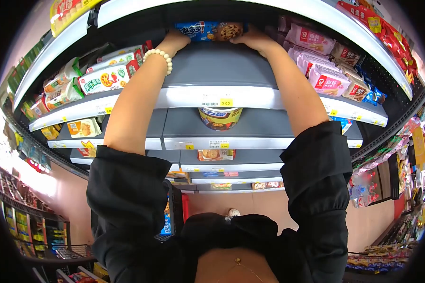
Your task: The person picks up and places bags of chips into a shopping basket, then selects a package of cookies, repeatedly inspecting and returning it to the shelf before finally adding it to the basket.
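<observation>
A blue packet of chocolate chip cookies lies lengthwise deep on a dark grey shelf. My left hand, with a pale bead bracelet at the wrist, grips the packet's left end. At its right end, my right hand closes on it with the thumb in front. Both arms reach forward over the shelf's white front edge. White fruit-print biscuit packs sit left of my left forearm. Pink wafer packs are stacked right of my right forearm.
Lower shelves hold a round yellow tub and a biscuit box. A dark basket with a blue packet stands on the floor below. Bottles are at the right. Another shelf edge runs overhead.
</observation>
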The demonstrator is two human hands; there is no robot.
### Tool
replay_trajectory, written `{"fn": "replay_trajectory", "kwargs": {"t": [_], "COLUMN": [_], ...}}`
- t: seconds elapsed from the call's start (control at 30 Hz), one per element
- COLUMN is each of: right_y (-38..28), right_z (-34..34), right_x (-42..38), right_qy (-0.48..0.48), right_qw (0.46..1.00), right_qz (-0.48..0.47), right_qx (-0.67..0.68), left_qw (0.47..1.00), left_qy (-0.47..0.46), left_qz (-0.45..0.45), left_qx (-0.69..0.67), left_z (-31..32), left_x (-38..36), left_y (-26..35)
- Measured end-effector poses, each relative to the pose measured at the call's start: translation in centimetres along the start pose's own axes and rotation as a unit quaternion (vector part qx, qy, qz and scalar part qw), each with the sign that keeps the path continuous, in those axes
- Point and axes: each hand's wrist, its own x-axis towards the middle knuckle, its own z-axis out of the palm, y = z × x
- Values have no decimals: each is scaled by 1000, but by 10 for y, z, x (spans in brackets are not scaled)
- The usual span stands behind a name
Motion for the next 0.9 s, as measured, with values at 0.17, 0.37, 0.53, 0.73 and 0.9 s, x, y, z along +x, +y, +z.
{"fn": "replay_trajectory", "kwargs": {"t": [0.17, 0.37, 0.53, 0.73, 0.9], "right_y": [3, 20, 29, 6, -73], "right_z": [-2, -12, -15, -33, -22], "right_x": [1, 13, 18, 18, -61], "right_qy": [76, 126, 193, 396, 285], "right_qw": [988, 985, 974, 816, 935], "right_qz": [103, 108, 9, -281, -210], "right_qx": [87, 41, -116, -315, -17], "left_qw": [999, 998, 999, 990, 985], "left_qy": [33, 34, -29, -94, -57], "left_qz": [-16, 38, -17, -11, 108], "left_qx": [30, 42, -5, -100, -122], "left_z": [0, 4, -7, -49, -87], "left_x": [12, 17, 4, -54, -110], "left_y": [-8, -17, 9, 61, 66]}}
